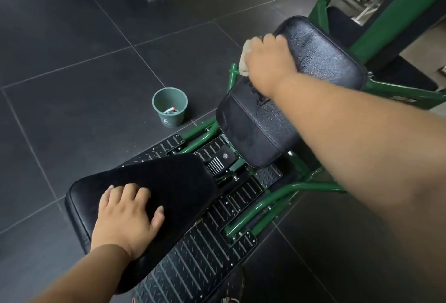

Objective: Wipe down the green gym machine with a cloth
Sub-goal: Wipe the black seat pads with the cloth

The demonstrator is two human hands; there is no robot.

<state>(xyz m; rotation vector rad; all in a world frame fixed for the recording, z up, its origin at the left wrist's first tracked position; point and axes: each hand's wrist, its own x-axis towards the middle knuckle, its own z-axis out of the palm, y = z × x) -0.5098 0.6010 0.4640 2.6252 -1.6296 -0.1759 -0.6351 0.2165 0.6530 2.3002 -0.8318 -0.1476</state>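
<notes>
1. Gripping a pale cloth (244, 57), the right hand (269, 61) presses it against the left edge of the far black pad (323, 54), at about one o'clock in the view; droplets on the pad suggest wiping is under way.
2. The green gym machine (270, 202) runs from six toward one o'clock.
3. The left hand (128, 215) lies open on the near black seat (169, 182) at seven o'clock, probably as a brace for the reach.
4. A green cup (169, 107) stands on the floor (72, 49) at eleven o'clock.
</notes>
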